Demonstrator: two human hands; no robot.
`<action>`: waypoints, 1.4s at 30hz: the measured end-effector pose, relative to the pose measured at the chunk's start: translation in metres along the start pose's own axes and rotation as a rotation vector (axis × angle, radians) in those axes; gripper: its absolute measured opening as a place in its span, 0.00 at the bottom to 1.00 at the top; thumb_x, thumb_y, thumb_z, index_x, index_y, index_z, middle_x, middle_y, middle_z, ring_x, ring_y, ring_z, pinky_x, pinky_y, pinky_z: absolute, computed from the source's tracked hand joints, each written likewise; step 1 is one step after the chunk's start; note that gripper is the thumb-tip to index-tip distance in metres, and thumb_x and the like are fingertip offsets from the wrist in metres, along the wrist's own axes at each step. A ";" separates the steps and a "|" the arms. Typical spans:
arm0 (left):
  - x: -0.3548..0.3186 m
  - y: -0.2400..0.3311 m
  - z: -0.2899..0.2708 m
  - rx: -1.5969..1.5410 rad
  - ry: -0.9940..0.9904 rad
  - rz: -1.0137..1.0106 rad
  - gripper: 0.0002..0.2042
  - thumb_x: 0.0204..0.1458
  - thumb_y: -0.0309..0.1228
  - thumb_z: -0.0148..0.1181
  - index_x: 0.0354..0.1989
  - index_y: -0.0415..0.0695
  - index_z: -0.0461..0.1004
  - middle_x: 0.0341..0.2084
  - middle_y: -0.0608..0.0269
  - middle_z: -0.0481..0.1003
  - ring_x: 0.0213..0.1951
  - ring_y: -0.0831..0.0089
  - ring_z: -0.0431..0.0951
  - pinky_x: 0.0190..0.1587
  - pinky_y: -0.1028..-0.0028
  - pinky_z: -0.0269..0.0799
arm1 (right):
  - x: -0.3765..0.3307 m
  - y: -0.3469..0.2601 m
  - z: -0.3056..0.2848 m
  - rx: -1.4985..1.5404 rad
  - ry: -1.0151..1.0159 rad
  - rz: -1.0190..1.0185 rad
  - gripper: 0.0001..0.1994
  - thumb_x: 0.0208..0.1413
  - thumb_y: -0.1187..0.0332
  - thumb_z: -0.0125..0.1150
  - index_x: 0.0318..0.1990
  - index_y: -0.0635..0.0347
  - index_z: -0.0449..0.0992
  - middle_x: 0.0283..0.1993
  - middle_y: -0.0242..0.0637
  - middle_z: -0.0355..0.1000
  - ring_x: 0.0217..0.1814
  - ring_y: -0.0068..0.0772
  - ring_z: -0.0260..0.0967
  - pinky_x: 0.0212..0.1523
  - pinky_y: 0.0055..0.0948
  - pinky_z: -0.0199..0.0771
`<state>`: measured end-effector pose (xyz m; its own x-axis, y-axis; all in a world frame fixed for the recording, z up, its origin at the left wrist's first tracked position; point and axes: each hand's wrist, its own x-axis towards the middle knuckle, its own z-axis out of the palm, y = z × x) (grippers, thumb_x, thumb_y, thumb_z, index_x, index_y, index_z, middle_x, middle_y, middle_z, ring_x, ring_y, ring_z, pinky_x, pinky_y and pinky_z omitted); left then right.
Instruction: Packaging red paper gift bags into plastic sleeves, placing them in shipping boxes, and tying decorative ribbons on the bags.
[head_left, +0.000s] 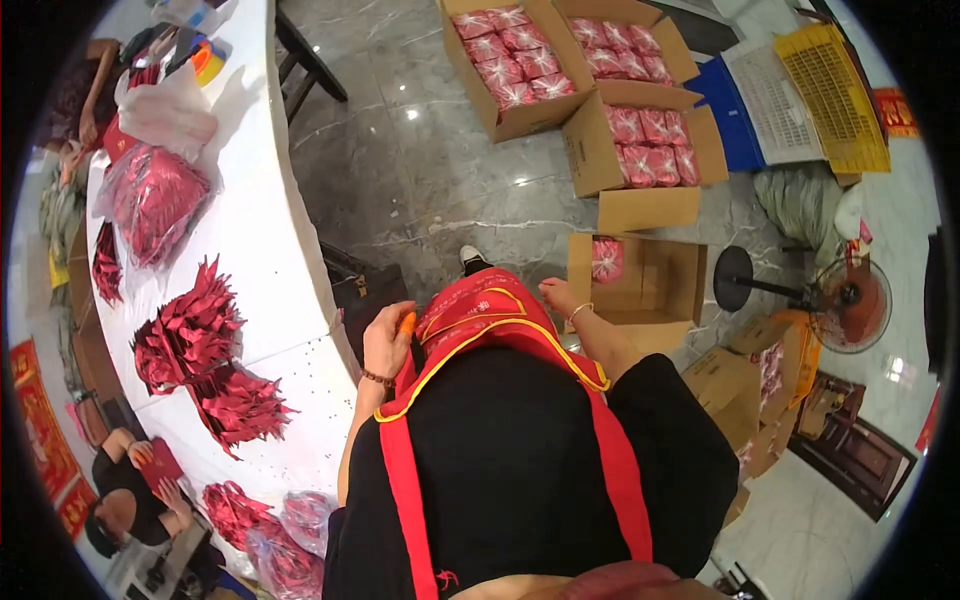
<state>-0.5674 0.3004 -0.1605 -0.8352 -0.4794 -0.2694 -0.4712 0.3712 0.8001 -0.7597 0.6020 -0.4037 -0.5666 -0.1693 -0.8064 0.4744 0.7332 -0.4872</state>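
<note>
Left hand (pixel 388 340) curls beside the red apron (pixel 470 310), right hand (pixel 560 295) curls near a carton (pixel 660 283) (whether pinching anything, I can't tell)

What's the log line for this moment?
left hand: nothing visibly held, near long white-covered table | right hand: nothing visibly held, near open brown cardboard box | inside box: red plastic-wrapped packet

One head-worn fisheye view is recorded, directed steeply downward. The wearer's torso (pixel 510 440) is viewed closest, at lower centre, and the hands (pixel 383 343) just beyond, near mid-frame; the table (pixel 272 290) is taken in at left, the floor (pixel 390 150), farther off, at upper centre.
</note>
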 end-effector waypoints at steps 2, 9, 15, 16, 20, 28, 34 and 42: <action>-0.002 0.004 -0.002 0.011 -0.036 0.028 0.11 0.46 0.23 0.50 0.39 0.41 0.71 0.33 0.53 0.72 0.36 0.59 0.73 0.37 0.70 0.68 | 0.007 0.007 0.010 -0.026 0.012 -0.032 0.17 0.44 0.59 0.56 0.39 0.60 0.74 0.37 0.43 0.72 0.40 0.38 0.69 0.42 0.30 0.67; -0.015 -0.004 0.001 0.094 -0.127 0.081 0.11 0.46 0.25 0.50 0.40 0.42 0.71 0.34 0.53 0.72 0.38 0.57 0.72 0.40 0.68 0.67 | -0.002 -0.020 0.056 -0.046 -0.017 -0.281 0.16 0.49 0.60 0.54 0.41 0.61 0.72 0.38 0.40 0.71 0.41 0.33 0.67 0.43 0.27 0.65; -0.040 -0.020 -0.004 0.149 -0.048 0.054 0.11 0.47 0.29 0.49 0.39 0.43 0.71 0.35 0.52 0.72 0.39 0.55 0.71 0.41 0.65 0.67 | -0.031 -0.072 0.057 -0.148 -0.168 -0.284 0.16 0.49 0.60 0.54 0.40 0.64 0.73 0.39 0.40 0.72 0.41 0.29 0.68 0.44 0.27 0.65; -0.037 -0.026 0.002 0.168 -0.034 0.086 0.11 0.47 0.30 0.49 0.39 0.42 0.71 0.35 0.52 0.72 0.39 0.54 0.71 0.41 0.64 0.67 | -0.024 -0.075 0.052 -0.186 -0.288 -0.319 0.17 0.50 0.60 0.53 0.41 0.64 0.72 0.38 0.41 0.72 0.39 0.30 0.68 0.42 0.28 0.66; -0.036 -0.020 0.011 0.224 0.061 0.102 0.11 0.49 0.36 0.49 0.34 0.42 0.71 0.30 0.52 0.73 0.35 0.54 0.72 0.37 0.61 0.67 | 0.038 0.078 -0.070 -0.154 -0.376 -0.479 0.10 0.51 0.62 0.53 0.33 0.58 0.74 0.31 0.35 0.71 0.29 0.28 0.66 0.33 0.28 0.67; -0.058 -0.008 0.009 0.155 0.279 -0.107 0.10 0.49 0.35 0.49 0.37 0.45 0.70 0.28 0.53 0.72 0.32 0.55 0.72 0.35 0.62 0.68 | 0.249 -0.118 -0.279 -0.409 -0.588 -0.368 0.09 0.51 0.62 0.52 0.31 0.56 0.74 0.29 0.34 0.70 0.28 0.28 0.65 0.29 0.30 0.66; -0.070 0.002 0.029 0.045 0.399 -0.418 0.11 0.48 0.34 0.49 0.38 0.45 0.70 0.30 0.54 0.72 0.35 0.56 0.72 0.37 0.62 0.67 | 0.262 -0.216 -0.046 -0.540 -0.580 -0.194 0.08 0.51 0.62 0.52 0.31 0.54 0.73 0.28 0.33 0.69 0.27 0.28 0.65 0.27 0.31 0.66; -0.107 -0.009 0.062 -0.077 0.648 -0.501 0.11 0.48 0.35 0.49 0.37 0.46 0.70 0.29 0.55 0.72 0.35 0.57 0.72 0.36 0.61 0.67 | 0.061 -0.300 0.159 -0.476 -0.686 -0.377 0.10 0.53 0.63 0.50 0.42 0.50 0.66 0.29 0.28 0.67 0.27 0.24 0.64 0.21 0.24 0.61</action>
<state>-0.4911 0.3976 -0.1716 -0.1908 -0.9464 -0.2605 -0.7039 -0.0530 0.7084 -0.8293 0.2670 -0.3606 -0.0309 -0.6949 -0.7184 -0.0752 0.7183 -0.6916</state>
